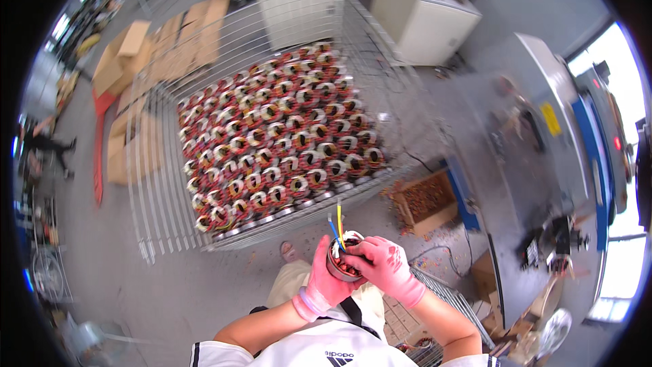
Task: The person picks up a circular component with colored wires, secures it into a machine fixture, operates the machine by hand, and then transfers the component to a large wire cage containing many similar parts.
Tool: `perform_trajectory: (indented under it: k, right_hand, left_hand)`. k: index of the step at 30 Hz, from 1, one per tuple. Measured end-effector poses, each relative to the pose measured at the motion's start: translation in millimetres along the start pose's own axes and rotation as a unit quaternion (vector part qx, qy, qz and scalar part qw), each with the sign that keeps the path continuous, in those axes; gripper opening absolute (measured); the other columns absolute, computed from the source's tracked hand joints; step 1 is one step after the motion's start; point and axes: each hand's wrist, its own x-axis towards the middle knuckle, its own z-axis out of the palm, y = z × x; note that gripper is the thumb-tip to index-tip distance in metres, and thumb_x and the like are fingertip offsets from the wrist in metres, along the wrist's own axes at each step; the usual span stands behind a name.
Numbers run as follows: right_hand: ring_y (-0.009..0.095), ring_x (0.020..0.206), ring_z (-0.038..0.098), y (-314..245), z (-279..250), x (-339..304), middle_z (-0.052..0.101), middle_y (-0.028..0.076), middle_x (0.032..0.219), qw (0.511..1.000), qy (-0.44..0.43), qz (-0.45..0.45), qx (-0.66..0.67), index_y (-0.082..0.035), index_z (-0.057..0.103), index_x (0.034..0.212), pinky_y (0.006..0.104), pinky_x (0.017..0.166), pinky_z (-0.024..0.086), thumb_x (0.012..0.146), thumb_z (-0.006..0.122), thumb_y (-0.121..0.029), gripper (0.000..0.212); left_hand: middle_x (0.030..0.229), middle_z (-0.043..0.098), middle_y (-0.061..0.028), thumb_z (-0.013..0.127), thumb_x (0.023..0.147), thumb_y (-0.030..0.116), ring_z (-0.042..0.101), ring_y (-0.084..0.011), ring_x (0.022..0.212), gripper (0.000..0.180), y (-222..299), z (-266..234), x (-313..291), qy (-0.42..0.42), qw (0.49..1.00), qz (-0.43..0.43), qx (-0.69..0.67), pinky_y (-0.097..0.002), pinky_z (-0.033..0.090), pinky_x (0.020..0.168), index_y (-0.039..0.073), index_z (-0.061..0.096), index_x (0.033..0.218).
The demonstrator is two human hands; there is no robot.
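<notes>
In front of my body I hold a motor stator (336,270), a round metal ring with red-brown windings and white ties inside. Blue and yellow lead wires (340,220) stick up from it. My left hand (324,285), in a pink glove, is wrapped round its left side and underside. My right hand (386,268), gloved in the same pink, closes over the right side with its fingers bent at the inner opening. Exactly what those fingertips pinch is hidden. Just ahead, many similar stators (277,195) stand in tight rows inside a wire cage (144,228).
To the right stands a workbench (468,105) with a machine (553,245) at its near end. Below it, a cardboard box (428,200) holds small coloured scraps, some spilled on the floor. Flattened cardboard (183,37) lies at far left, near a red bar (99,143). White cabinets (424,24) stand behind.
</notes>
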Motion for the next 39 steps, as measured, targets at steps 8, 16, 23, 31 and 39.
perform_trajectory:
  k: [8, 16, 23, 31, 39]
  right_hand:
    - [0.031, 0.099, 0.058, -31.0, 98.6, 125.1, 0.063, 0.01, 0.1, 0.913, -0.383, -0.136, 0.009, -0.004, 0.067, 0.096, 0.0383, 0.086, 0.047, 0.08, 0.069, -0.042, 0.041]
    - [0.03, 0.093, 0.061, 44.2, 246.9, 231.7, 0.062, 0.012, 0.099, 0.917, -0.384, -0.068, -0.081, -0.007, 0.064, 0.093, 0.0406, 0.076, 0.051, 0.081, 0.066, -0.034, 0.029]
    - [0.025, 0.086, 0.064, 117.5, 432.7, 368.1, 0.06, 0.004, 0.098, 0.93, -0.236, -0.182, -0.217, -0.014, 0.059, 0.101, 0.0398, 0.07, 0.052, 0.085, 0.063, -0.035, 0.026]
    - [0.025, 0.085, 0.065, 131.5, 520.3, 444.2, 0.058, 0.002, 0.105, 0.888, -0.273, -0.183, -0.322, -0.016, 0.059, 0.107, 0.0415, 0.073, 0.05, 0.087, 0.058, -0.022, 0.02]
    - [0.024, 0.089, 0.059, 141.5, 520.1, 440.8, 0.056, 0.001, 0.097, 0.894, -0.219, -0.253, -0.299, -0.014, 0.061, 0.097, 0.0408, 0.077, 0.047, 0.082, 0.065, -0.032, 0.023]
  left_hand:
    - [0.119, 0.061, -0.0061, 0.039, 0.093, 0.062, 0.06, -0.025, 0.104, 0.06, 114.9, -51.4, -49.0, -0.003, 0.988, 0.119, -0.094, -0.037, 0.052, 0.084, 0.012, 0.056, 0.124]
    - [0.125, 0.054, -0.0044, 0.033, 0.102, 0.042, 0.052, -0.0261, 0.116, 0.039, 163.5, -167.3, -56.5, 0.169, 0.95, 0.258, -0.045, -0.0552, 0.035, 0.107, 0.014, 0.049, 0.125]
    - [0.114, 0.055, -0.005, 0.039, 0.1, 0.035, 0.05, -0.0217, 0.113, 0.028, 84.2, -296.7, -60.6, 0.147, 0.919, 0.36, -0.067, -0.0442, 0.041, 0.097, 0.012, 0.048, 0.113]
    - [0.145, 0.041, -0.0105, 0.041, 0.099, 0.044, 0.038, -0.0263, 0.131, 0.057, 71.3, -291.0, -27.5, 0.249, 0.85, 0.375, -0.274, -0.0442, 0.026, 0.113, 0.014, 0.033, 0.147]
    - [0.144, 0.04, -0.0129, 0.043, 0.1, 0.04, 0.037, -0.0277, 0.133, 0.053, 100.0, -277.5, -28.5, 0.296, 0.823, 0.349, -0.336, -0.0447, 0.028, 0.114, 0.012, 0.036, 0.145]
